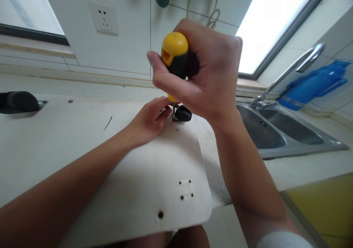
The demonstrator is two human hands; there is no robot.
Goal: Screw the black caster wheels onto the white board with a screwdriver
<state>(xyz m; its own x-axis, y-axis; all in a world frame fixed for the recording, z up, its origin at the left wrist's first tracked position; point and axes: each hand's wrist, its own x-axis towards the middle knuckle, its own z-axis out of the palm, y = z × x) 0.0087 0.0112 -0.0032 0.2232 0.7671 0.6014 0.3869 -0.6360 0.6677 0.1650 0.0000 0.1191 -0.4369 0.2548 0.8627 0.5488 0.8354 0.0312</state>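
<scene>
My right hand (204, 68) is wrapped round the yellow and black handle of a screwdriver (174, 47), which stands upright. Its metal shaft runs down to the mounting plate of a black caster wheel (183, 113) on a white board (154, 174). Low on the board, my left hand (151, 117) rests with bent fingers beside the shaft and caster. Those fingertips are drawn together, but what they pinch, if anything, is hidden. The screw under the tip cannot be made out.
A second caster (19, 102) is fixed at the board's far left. Four small screw holes (186, 189) sit near the front right corner, with a larger hole (160, 214) close by. On the right are a steel double sink (264, 130), a faucet (298, 66) and a blue jug (317, 82).
</scene>
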